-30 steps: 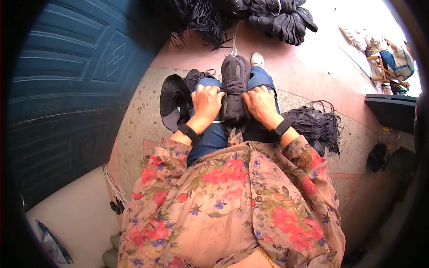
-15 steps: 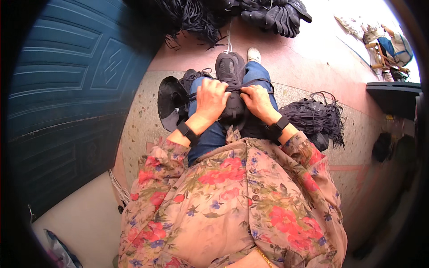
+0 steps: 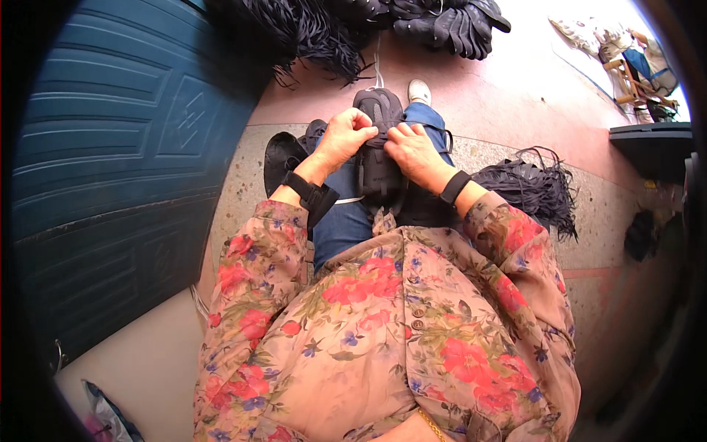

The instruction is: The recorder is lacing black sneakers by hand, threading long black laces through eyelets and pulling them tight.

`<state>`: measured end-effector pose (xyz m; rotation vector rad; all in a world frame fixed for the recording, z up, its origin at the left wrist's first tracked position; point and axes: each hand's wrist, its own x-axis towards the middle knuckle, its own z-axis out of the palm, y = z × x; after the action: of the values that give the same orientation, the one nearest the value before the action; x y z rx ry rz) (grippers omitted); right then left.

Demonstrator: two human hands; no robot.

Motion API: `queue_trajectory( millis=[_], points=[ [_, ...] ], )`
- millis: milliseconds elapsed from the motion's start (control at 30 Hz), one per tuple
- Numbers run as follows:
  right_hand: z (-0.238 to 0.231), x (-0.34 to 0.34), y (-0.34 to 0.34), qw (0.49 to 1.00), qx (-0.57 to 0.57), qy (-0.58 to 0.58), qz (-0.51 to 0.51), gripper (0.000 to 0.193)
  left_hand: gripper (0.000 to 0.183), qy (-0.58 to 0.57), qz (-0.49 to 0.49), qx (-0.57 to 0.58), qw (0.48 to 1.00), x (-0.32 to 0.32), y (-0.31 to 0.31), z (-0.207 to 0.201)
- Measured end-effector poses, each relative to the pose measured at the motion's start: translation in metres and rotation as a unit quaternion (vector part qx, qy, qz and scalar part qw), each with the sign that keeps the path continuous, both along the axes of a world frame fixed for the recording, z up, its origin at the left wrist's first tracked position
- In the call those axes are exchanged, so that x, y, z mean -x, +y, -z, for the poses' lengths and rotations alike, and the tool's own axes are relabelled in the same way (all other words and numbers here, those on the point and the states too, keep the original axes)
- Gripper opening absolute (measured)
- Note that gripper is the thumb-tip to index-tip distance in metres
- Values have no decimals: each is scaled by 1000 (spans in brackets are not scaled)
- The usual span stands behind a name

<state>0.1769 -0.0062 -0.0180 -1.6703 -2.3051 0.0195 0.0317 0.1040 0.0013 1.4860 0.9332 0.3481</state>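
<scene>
On my lap lies a black shoe upper [image 3: 381, 177], its rounded toe pointing away from me and its laced part between my hands. My left hand [image 3: 345, 140] is closed over the left side of the lacing, thumb and forefinger pinched on a dark shoelace. Opposite it, my right hand [image 3: 416, 155] is closed with bent fingers at the right side of the lacing, also on the shoelace; its fingertips are partly hidden. The thin lace between the fingers hardly shows against the black upper.
Black uppers with long laces are heaped ahead [image 3: 449, 29], and another laced bundle [image 3: 530, 188] lies right of my legs. A dark shoe piece [image 3: 282, 158] sits by my left knee. A blue panelled door [image 3: 125, 147] stands left, a dark shelf [image 3: 652, 140] right.
My hands have moved from the spread laces to the middle of the upper, the left turning into a raised pinch. The laces no longer stretch out sideways across my knees.
</scene>
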Motion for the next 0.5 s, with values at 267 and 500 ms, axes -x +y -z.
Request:
queue_trajectory(
  millis=[267, 500],
  points=[
    [-220, -81, -8, 880, -172, 443, -21, 16, 20, 149, 74, -161, 973, -19, 7, -2],
    [-206, -73, -31, 819, -84, 567, 19, 15, 24, 337, 121, -353, 864, -28, 11, -12]
  ],
)
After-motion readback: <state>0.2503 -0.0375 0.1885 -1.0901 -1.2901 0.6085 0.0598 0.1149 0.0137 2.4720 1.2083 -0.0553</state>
